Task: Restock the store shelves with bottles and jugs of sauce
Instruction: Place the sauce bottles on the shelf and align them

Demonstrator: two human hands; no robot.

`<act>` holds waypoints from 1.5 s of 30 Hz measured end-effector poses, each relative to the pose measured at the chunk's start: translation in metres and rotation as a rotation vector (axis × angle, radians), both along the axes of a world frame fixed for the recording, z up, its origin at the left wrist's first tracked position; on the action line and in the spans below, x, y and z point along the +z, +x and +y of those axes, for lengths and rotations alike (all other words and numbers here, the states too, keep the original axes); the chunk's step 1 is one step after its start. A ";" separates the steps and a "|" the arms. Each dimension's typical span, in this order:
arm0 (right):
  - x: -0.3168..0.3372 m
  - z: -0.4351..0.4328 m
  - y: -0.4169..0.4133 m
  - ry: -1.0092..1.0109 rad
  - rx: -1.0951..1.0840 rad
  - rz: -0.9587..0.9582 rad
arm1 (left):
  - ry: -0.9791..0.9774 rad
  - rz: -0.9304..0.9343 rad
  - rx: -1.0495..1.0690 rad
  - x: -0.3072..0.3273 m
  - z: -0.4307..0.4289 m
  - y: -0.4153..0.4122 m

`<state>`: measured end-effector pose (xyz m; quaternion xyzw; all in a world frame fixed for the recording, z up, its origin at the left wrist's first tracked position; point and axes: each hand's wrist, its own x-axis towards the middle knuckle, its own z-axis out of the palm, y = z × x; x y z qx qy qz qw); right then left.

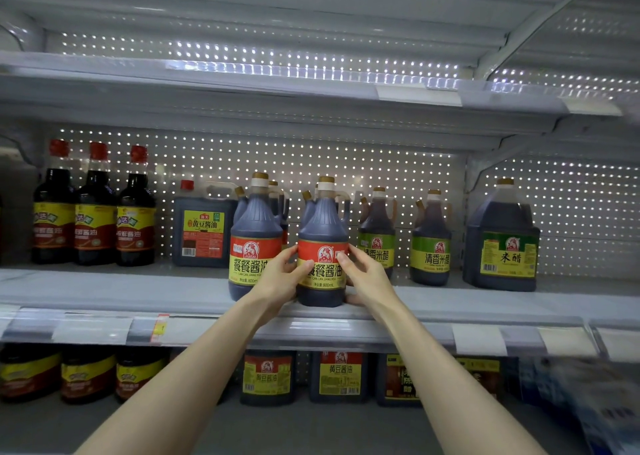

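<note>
A dark soy sauce jug point(322, 226) with a red and yellow label stands at the front of the middle shelf point(104, 291). My left hand point(282, 278) grips its left side and my right hand point(363, 274) grips its right side, fingers curled round the label. A matching jug point(254, 236) stands just to its left, with more of the same kind behind both.
Three red-capped bottles point(93, 208) and a square jug point(202, 229) stand at the left. Green-labelled vinegar jugs point(431, 243) and a large jug point(502, 243) stand at the right. The top shelf point(242, 83) holds nothing. Labelled jugs point(341, 375) fill the shelf below.
</note>
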<state>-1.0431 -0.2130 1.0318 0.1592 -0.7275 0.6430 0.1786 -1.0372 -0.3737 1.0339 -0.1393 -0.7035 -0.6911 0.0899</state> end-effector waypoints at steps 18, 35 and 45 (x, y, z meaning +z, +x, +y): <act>-0.002 0.003 -0.004 -0.027 0.010 -0.004 | -0.024 0.004 0.014 -0.002 0.000 -0.002; -0.004 0.003 -0.006 -0.069 0.019 -0.025 | -0.018 0.004 -0.020 -0.002 -0.002 -0.003; -0.004 0.002 -0.004 -0.075 0.012 -0.035 | -0.040 -0.005 -0.026 -0.001 -0.003 -0.002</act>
